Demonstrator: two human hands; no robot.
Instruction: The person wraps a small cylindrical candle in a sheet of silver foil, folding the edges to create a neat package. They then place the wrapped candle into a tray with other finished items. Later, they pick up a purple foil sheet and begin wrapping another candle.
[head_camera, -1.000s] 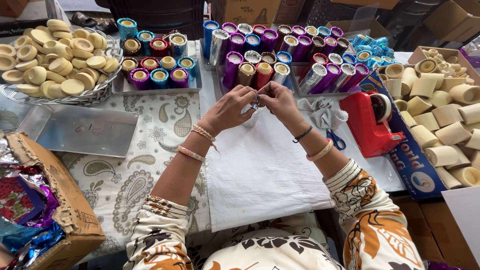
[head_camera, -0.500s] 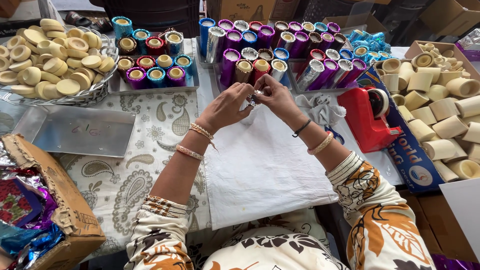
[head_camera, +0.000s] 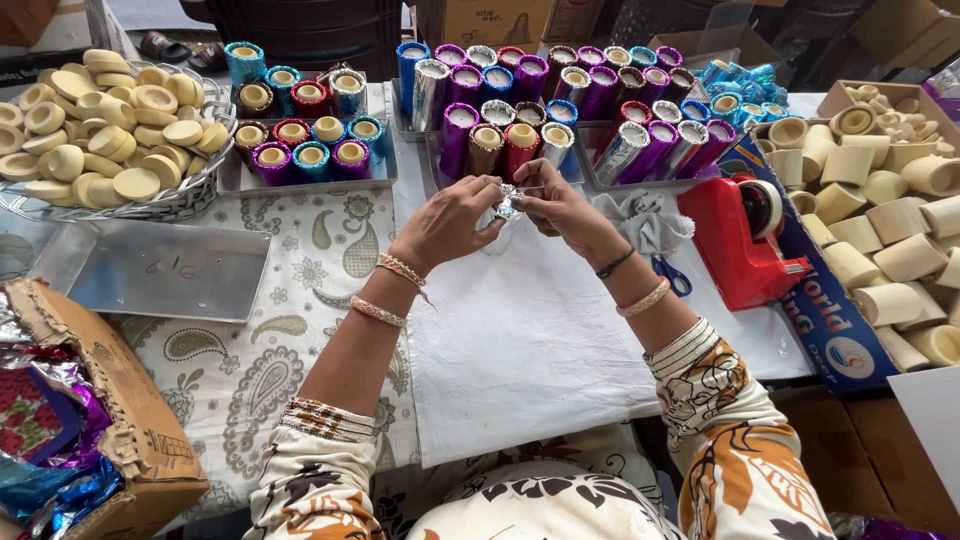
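Both hands have lifted a little toward the far rows of tubes since the earlier frames, holding the same pinch between them. The left hand (head_camera: 450, 222) and the right hand (head_camera: 560, 205) meet fingertip to fingertip, closed on a small crumpled piece of silver foil (head_camera: 508, 203), which hangs in the air above the far edge of the white cloth (head_camera: 520, 340). That cloth lies spread on the tabletop (head_camera: 300, 290), which is covered by a paisley-printed sheet, and both forearms cross over it. Just beyond the white cloth stand metal trays of foil-wrapped tubes (head_camera: 520, 120), upright in purple, red, silver and blue, their open tops showing a pale filling. To the right of the cloth lies a bunched grey rag (head_camera: 650, 220), with blue-handled scissors (head_camera: 672, 275) partly under the right wrist, and beside them a red tape dispenser (head_camera: 740, 240). Farther right of the cloth, cardboard boxes hold bare pale tubes (head_camera: 880, 230). Left of the cloth rests an empty steel tray (head_camera: 160, 270), and beyond it a wire basket (head_camera: 160, 205) heaped with pale round caps. At the near left, well apart from the cloth, a cardboard box (head_camera: 120, 430) holds shiny coloured foil sheets.
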